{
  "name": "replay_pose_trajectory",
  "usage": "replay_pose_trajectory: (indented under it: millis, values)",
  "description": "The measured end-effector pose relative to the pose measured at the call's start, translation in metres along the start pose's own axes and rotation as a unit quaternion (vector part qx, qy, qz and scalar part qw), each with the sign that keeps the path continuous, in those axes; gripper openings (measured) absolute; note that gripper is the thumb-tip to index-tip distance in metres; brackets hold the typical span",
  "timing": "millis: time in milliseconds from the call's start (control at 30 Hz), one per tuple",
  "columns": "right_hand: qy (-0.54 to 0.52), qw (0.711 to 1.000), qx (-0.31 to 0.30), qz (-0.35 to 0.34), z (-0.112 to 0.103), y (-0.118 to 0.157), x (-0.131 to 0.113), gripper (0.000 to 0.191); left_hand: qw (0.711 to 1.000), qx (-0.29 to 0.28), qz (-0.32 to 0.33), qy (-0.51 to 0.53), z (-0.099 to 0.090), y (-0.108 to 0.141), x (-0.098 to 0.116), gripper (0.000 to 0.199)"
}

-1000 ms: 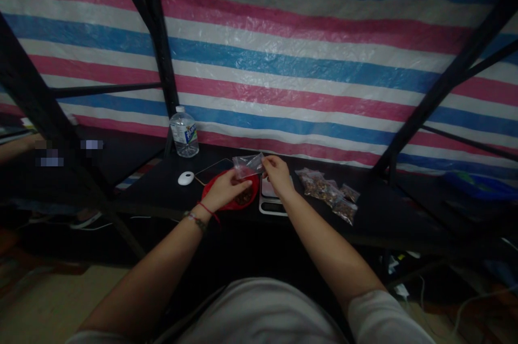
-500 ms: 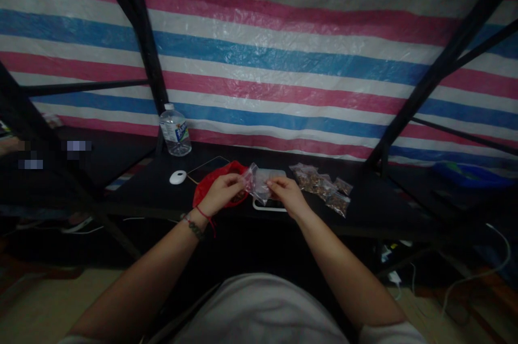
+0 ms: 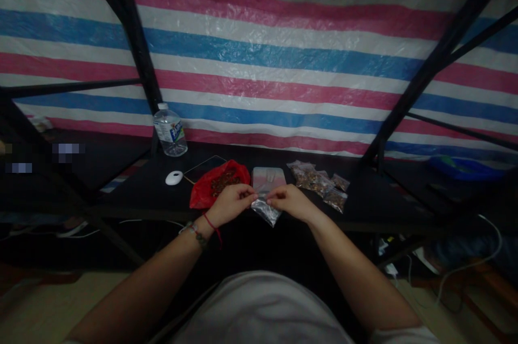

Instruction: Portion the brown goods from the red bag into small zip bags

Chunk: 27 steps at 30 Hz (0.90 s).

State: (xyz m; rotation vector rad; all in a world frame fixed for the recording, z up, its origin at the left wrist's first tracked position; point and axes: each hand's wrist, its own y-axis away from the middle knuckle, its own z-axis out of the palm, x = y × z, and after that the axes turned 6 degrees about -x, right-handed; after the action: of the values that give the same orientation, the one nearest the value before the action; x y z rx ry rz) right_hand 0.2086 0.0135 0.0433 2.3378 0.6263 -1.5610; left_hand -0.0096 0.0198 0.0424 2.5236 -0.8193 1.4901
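A small clear zip bag (image 3: pixel 267 211) hangs between my two hands at the table's front edge; I see nothing inside it. My left hand (image 3: pixel 235 201) pinches one upper corner, and my right hand (image 3: pixel 288 201) pinches the other. Right behind the bag lies a flat white digital scale (image 3: pixel 268 175), its front part covered by the bag and fingers. Left of it, a red plastic bag (image 3: pixel 201 193) lies spread with small brown pieces (image 3: pixel 225 181) in it. Several filled clear bags (image 3: pixel 315 181) of brown bits are piled to the right of the scale.
At the back left stands a large clear bottle (image 3: pixel 170 130), with a white computer mouse (image 3: pixel 174 177) and a phone-like flat device (image 3: pixel 204 167) before it. Black metal posts (image 3: pixel 135 36) frame the black table. A blue tray (image 3: pixel 461 168) sits far right. Striped sheeting (image 3: pixel 267 74) hangs behind.
Both hands have come down and nearer to me with the clear bag, which now hangs at the table's front edge. The scale and the brown pieces in the red bag show more.
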Motion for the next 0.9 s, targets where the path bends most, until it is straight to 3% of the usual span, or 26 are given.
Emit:
replay_pose_trajectory:
  millis: [200, 367, 533, 700, 800, 900]
  values:
    - [0.006, 1.000, 0.008, 0.026, -0.018, 0.005, 0.002, 0.028, 0.998, 0.060, 0.007, 0.004, 0.004, -0.001, -0.003, 0.028]
    - [-0.045, 0.998, 0.032, -0.001, -0.021, 0.007, 0.002, 0.019, 0.999, 0.035, 0.015, 0.021, 0.008, 0.002, 0.001, 0.027]
    - [0.020, 1.000, -0.010, 0.011, -0.017, 0.008, -0.001, 0.019, 0.998, 0.042, 0.036, 0.004, 0.009, 0.004, 0.003, 0.029]
    - [0.078, 0.997, -0.004, 0.002, -0.025, 0.011, -0.001, 0.028, 0.997, 0.062, 0.011, 0.039, 0.006, 0.002, 0.000, 0.035]
    - [0.098, 0.995, -0.002, -0.031, -0.019, 0.014, -0.008, 0.027, 0.999, 0.032, -0.003, 0.044, 0.009, 0.003, 0.002, 0.034]
    - [0.130, 0.990, -0.043, -0.037, -0.007, 0.016, -0.018, 0.026, 1.000, -0.023, -0.004, 0.009, 0.016, 0.006, 0.006, 0.028]
